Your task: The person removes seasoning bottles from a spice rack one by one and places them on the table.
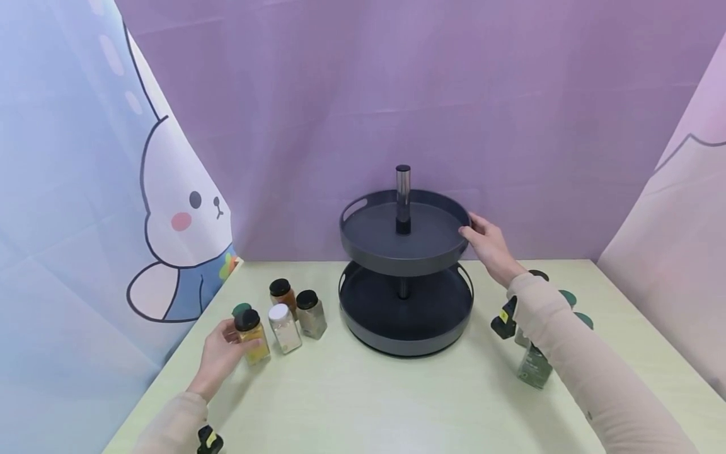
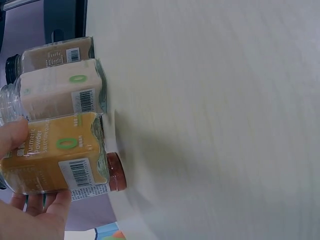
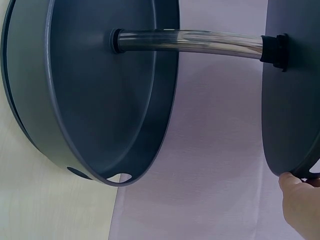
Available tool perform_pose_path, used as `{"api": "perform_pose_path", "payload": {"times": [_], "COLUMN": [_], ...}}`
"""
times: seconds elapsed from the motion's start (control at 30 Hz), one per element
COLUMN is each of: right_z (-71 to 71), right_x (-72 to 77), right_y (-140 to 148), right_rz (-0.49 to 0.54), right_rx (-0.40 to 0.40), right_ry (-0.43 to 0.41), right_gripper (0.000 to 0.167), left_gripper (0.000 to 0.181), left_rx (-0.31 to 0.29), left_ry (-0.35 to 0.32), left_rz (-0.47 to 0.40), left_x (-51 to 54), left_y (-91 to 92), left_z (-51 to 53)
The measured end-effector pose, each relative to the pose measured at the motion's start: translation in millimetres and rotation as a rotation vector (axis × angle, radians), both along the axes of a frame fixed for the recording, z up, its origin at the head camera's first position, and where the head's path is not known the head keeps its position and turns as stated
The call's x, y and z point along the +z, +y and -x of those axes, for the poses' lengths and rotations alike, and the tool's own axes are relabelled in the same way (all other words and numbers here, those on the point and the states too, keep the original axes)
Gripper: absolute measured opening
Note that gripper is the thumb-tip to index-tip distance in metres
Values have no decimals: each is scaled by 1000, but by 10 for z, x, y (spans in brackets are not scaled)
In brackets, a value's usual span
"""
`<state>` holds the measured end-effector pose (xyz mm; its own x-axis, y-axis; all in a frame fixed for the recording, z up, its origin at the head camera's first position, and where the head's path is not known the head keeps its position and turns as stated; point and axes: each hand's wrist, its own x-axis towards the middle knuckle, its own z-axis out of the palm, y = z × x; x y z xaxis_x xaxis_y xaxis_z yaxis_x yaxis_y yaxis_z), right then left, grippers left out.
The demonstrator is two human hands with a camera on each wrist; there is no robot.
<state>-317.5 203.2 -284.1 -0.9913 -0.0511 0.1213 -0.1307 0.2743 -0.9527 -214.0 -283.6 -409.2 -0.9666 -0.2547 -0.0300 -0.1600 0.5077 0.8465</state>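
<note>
In the head view my left hand (image 1: pixel 220 354) grips a square jar of turmeric powder (image 1: pixel 258 349) with a black lid, thumb on one side and fingers on the other. The left wrist view shows the turmeric jar's yellow contents and barcode label (image 2: pixel 76 173). A white-lidded jar (image 1: pixel 286 331), a black-lidded jar of greyish spice (image 1: pixel 312 318) and a reddish-brown spice jar (image 1: pixel 287 298) stand just right of it. My right hand (image 1: pixel 492 249) holds the right rim of the upper tray (image 1: pixel 405 266) of a dark two-tier stand, near its handle slot.
The stand's lower tray (image 1: pixel 397 345) sits on the pale table (image 1: pixel 363 403), joined to the upper tray by a metal post (image 1: pixel 403 195). A green-lidded jar (image 1: pixel 241 309) is partly hidden behind the turmeric. More jars, including a green-labelled one (image 1: pixel 534 369), stand under my right forearm.
</note>
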Motion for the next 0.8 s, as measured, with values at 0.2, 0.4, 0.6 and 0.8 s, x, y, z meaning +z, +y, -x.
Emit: {"api": "perform_pose_path", "payload": {"times": [0.2, 0.4, 0.6, 0.8], "right_z": [-9, -7, -2, 1], "right_x": [0, 4, -3, -1], "right_y": [1, 0, 10, 10], "right_rz": [0, 0, -1, 2], "right_rx": [1, 2, -10, -8], "right_ry": [-6, 2, -4, -1], "right_gripper": [63, 63, 64, 63], "left_gripper": [73, 74, 75, 76], "left_rx": [-7, -4, -3, 1], "left_ry": [-10, -13, -15, -11], "left_rz": [-20, -26, -31, -39], "left_x": [-38, -75, -111, -129], "left_y": [15, 14, 0, -4], "left_z": [-18, -19, -16, -19]}}
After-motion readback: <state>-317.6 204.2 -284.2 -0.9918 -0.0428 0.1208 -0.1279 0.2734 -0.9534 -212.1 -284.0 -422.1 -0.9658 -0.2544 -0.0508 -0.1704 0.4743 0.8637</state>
